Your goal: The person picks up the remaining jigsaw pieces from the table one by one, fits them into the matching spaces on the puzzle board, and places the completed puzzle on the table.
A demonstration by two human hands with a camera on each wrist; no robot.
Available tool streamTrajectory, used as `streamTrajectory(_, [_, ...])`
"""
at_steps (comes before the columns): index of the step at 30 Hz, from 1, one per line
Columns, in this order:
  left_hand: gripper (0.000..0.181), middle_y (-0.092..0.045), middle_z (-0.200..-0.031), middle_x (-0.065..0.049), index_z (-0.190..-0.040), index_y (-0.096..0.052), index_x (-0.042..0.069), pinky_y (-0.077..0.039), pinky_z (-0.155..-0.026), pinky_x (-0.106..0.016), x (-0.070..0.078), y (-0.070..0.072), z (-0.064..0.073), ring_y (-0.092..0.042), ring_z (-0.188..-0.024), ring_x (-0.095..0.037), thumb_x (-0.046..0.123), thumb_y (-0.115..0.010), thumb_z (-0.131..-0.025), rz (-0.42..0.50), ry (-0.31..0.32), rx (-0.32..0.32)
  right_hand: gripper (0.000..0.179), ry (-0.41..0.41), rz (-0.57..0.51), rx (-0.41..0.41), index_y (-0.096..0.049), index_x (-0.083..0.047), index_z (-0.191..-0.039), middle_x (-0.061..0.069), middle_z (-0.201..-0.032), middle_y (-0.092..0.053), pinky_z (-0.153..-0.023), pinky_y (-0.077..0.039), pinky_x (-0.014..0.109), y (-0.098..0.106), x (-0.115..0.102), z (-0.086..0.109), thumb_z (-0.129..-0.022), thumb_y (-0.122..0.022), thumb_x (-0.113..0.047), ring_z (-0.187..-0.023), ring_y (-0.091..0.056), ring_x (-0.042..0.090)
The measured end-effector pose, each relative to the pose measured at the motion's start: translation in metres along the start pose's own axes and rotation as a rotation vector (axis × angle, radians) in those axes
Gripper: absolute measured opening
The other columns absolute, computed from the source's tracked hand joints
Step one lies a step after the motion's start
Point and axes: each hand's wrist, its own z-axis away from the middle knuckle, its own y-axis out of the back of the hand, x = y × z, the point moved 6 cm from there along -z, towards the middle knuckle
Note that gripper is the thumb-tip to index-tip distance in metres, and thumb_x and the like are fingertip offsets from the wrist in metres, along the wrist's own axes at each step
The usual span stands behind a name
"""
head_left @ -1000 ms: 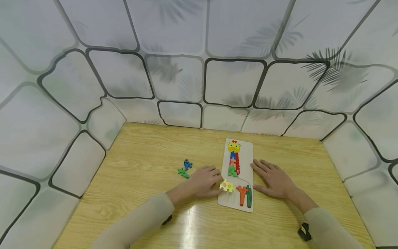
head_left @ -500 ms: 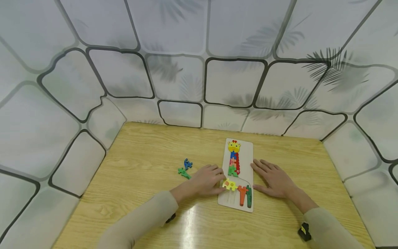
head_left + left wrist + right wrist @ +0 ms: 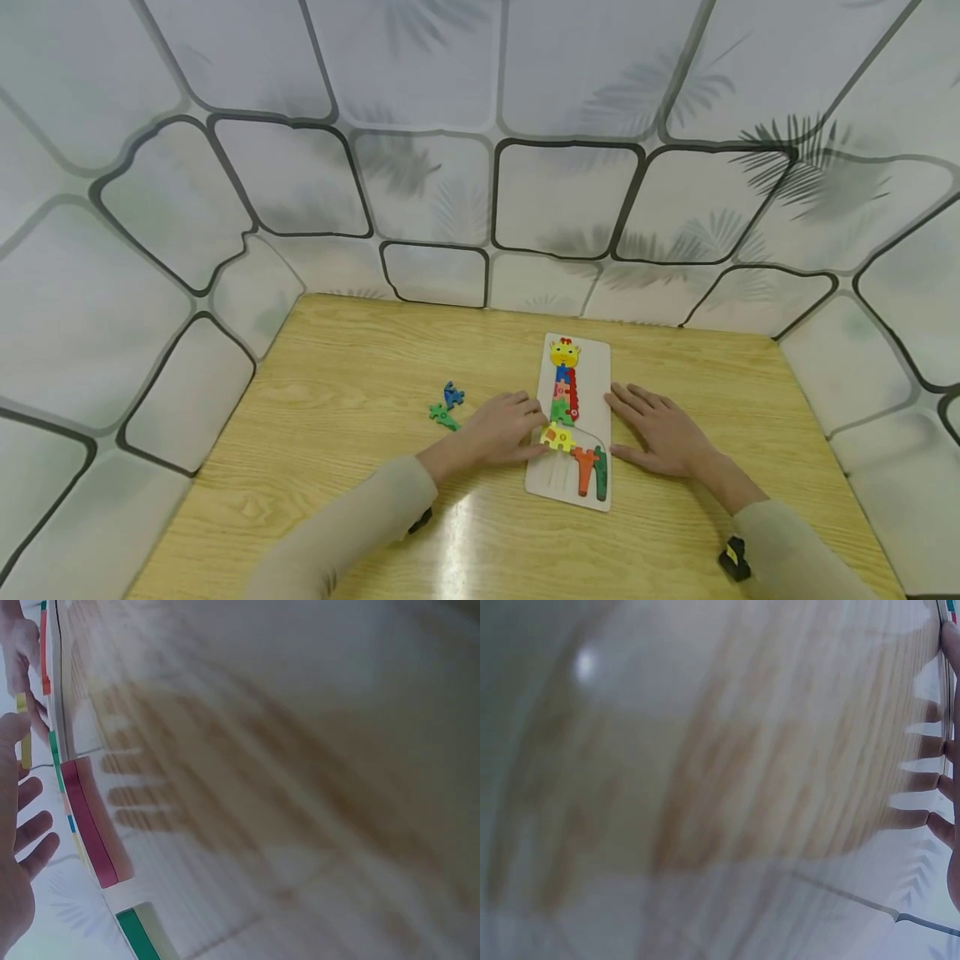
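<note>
While the left hand (image 3: 501,432) pinched the yellow jigsaw piece (image 3: 558,438), the right hand (image 3: 663,434) lay flat at the board's (image 3: 594,379) three o'clock; tilting risked jamming.

The left hand (image 3: 504,430) hides a bit of the yellow piece (image 3: 558,438); I see the table (image 3: 337,900) blurry up close.
</note>
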Motion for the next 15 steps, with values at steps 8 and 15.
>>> streamTrajectory(8, [0.039,-0.074,-0.121,0.004,-0.121,-0.074,0.022,-0.057,-0.103,-0.030,0.0011,-0.0004,-0.0045,-0.068,-0.114,-0.014,0.054,-0.063,-0.102,0.012,-0.002,0.000,0.084,-0.010,0.005,-0.011,-0.039,-0.012,-0.164,0.014,-0.170,-0.040,-0.117,-0.042,0.064,-0.0024,0.0016,0.0003,-0.099,-0.061,-0.062,-0.153,-0.043,0.044])
streamTrajectory(15, [0.040,-0.074,-0.120,0.004,-0.121,-0.074,0.022,-0.059,-0.100,-0.031,0.0008,-0.0011,-0.0072,-0.068,-0.112,-0.014,0.056,-0.062,-0.102,0.001,0.006,-0.007,0.084,0.001,0.003,0.018,-0.041,-0.012,-0.163,0.015,-0.168,-0.043,-0.115,-0.044,0.065,-0.0006,0.0006,0.0004,-0.098,-0.063,-0.062,-0.151,-0.045,0.044])
